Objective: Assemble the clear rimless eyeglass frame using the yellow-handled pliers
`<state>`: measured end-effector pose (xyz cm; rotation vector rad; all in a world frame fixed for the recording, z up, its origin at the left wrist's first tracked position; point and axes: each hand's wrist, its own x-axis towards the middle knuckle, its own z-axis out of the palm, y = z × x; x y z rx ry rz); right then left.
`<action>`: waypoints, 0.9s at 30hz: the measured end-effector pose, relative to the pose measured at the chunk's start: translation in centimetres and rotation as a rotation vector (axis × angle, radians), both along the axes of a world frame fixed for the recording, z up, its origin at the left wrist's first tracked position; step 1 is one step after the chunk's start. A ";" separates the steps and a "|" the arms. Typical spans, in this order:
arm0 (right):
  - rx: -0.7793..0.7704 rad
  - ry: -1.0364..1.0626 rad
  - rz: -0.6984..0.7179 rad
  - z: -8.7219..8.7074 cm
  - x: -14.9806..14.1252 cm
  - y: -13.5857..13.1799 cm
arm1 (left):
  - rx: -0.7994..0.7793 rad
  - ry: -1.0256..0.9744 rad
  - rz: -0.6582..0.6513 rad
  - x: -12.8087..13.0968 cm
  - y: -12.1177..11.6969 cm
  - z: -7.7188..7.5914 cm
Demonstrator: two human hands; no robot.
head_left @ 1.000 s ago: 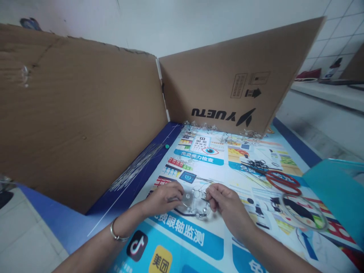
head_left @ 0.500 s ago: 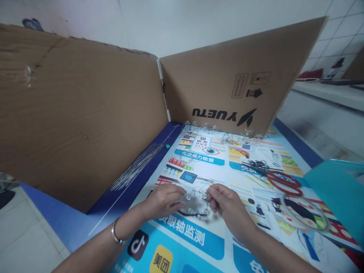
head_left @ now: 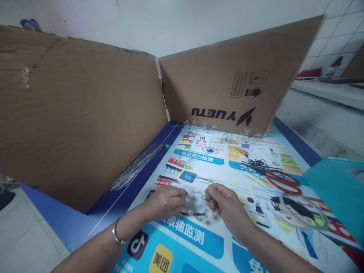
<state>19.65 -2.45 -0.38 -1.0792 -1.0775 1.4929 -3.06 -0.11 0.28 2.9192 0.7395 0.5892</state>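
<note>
A ring of clear beads strung on thin wire is held just above the printed table cover, between both hands. My right hand pinches its right side between thumb and forefinger, where thin wire ends stick up. My left hand, with a silver bangle at the wrist, curls its fingers and thumb at the ring's left edge, by a clear bead. The exact hold of the left fingertips is partly hidden. Beyond the ring, more faint clear beadwork lies on the cover.
Red-handled scissors, black ties and a coil of clear line lie right, beside a teal box. Thin wires lie left. Cardboard panels wall the back and left; beaded pieces line the foot.
My left hand has shifted slightly and its fingers have changed their hold at the ring's left edge. The right hand keeps its pinch almost in place. The view moves a little.
</note>
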 end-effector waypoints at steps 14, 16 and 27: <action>0.003 0.003 -0.005 -0.1 0.0 0.0 | 0.154 -0.026 -0.073 0.1 0.1 -0.6; 0.005 0.001 -0.004 -0.3 0.0 0.0 | 0.162 -0.037 -0.078 0.1 0.2 -0.9; 0.021 -0.007 -0.004 -0.7 0.1 0.2 | 0.051 -0.048 -0.071 0.1 0.2 -1.2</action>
